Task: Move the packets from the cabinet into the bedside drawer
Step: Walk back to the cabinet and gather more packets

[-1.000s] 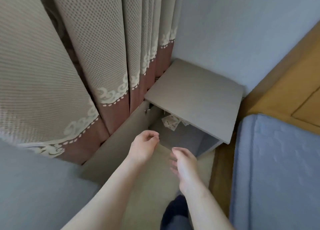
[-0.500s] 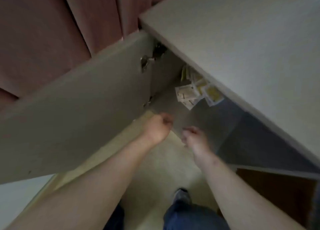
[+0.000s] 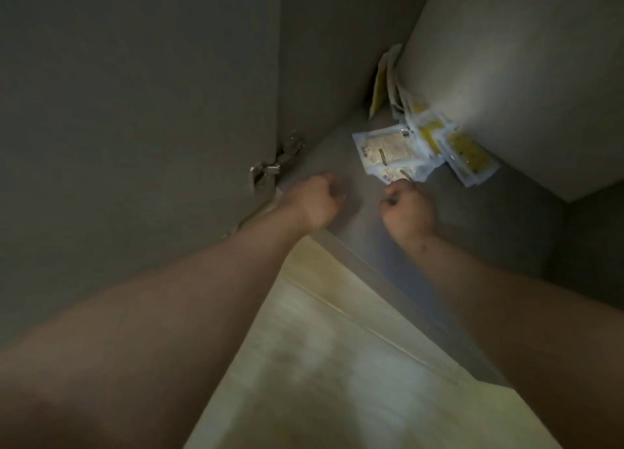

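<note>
Reached deeper into the open dark grey wooden cabinet than half a second ago, past the small metal door hinge. Shows the left hand curled in a fist around nothing visible, and the right hand with curled fingers just at the white and yellow flat plastic packets piled on the cabinet floor, partly behind a pale grey panel. Cannot tell if gripping one.

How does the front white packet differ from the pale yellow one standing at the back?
The white packet lies flat on the cabinet floor; the pale yellow packet stands on edge. The white one bears dark print; the yellow looks plain. The white lies by the right hand; the yellow farther back. Both are thin.
</note>
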A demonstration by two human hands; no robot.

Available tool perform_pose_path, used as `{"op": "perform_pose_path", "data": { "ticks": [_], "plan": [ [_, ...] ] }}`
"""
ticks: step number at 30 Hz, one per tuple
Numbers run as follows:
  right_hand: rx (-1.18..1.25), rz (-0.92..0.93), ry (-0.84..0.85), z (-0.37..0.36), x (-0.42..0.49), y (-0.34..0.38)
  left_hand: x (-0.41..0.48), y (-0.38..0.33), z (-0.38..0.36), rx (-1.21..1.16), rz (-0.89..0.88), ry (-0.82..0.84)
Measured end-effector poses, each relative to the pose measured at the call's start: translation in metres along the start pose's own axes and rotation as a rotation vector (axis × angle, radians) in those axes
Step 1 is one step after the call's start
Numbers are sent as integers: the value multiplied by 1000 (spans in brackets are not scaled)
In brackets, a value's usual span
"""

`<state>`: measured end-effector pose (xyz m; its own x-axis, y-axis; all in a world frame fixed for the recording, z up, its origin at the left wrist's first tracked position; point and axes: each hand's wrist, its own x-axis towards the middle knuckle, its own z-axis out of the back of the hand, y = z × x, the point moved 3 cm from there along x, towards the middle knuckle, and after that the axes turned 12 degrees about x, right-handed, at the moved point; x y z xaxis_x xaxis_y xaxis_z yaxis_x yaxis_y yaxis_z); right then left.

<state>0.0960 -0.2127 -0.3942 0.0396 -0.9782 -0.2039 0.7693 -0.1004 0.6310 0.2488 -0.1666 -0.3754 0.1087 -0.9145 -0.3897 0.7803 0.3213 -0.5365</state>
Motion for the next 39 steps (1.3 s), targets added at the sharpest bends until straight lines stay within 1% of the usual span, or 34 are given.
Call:
{"op": "perform_pose_path", "data": {
  "ticks": [2,4,6,9,12,14,16,18,19,21,22,23,24,25,26,27,28,30,32,33,36,37,39],
  "plan": [
    [1,-1,-65,-14,17,-19,23,17,-28,0,-46,12],
    [-57,1,-83,-21,28,-38,38,30,-55,19,-71,19],
    [-155,7,-21,-24,36,-49,45,37,-73,-24,-56,1],
    [-247,6,118,-19,54,-47,42,37,-81,-81,-37,-34],
    [-298,-45,242,-14,74,-50,41,31,-80,-78,-79,-38],
    [-382,-54,304,-20,77,-57,48,32,-78,-110,-106,-51],
    [-422,8,314,-32,69,-59,56,35,-74,-93,-117,-88],
    [-410,114,352,-50,50,-55,58,40,-72,-4,-138,-126],
    [-417,169,393,-58,40,-54,57,43,-75,43,-145,-106],
    [-421,270,450,-64,22,-52,52,43,-83,158,-147,-1],
    [-348,334,412,-60,19,-52,52,41,-86,215,-147,26],
    [-208,401,307,-51,22,-52,55,38,-88,263,-144,28],
    [-41,442,144,-38,28,-53,59,35,-88,310,-146,16],
    [71,449,-34,-23,37,-54,63,33,-89,354,-146,4],
    [118,418,-181,-11,48,-59,66,30,-89,395,-144,-1],
    [105,355,-260,-2,62,-64,67,28,-91,435,-141,3],
    [38,273,-281,5,78,-68,67,27,-94,474,-138,10],
    [-148,121,-201,15,116,-81,66,25,-99,518,-125,17],
    [-262,16,-135,28,152,-103,66,23,-101,541,-116,16],
    [-258,-42,-122,36,164,-115,67,20,-102,559,-117,16],
    [8,-278,-48,46,169,-146,72,4,-98,631,-110,20],
    [-8,-295,-26,45,164,-150,75,-3,-96,655,-103,29],
    [-85,-242,-13,44,161,-151,83,-15,-91,721,-89,21]
  ]
}}
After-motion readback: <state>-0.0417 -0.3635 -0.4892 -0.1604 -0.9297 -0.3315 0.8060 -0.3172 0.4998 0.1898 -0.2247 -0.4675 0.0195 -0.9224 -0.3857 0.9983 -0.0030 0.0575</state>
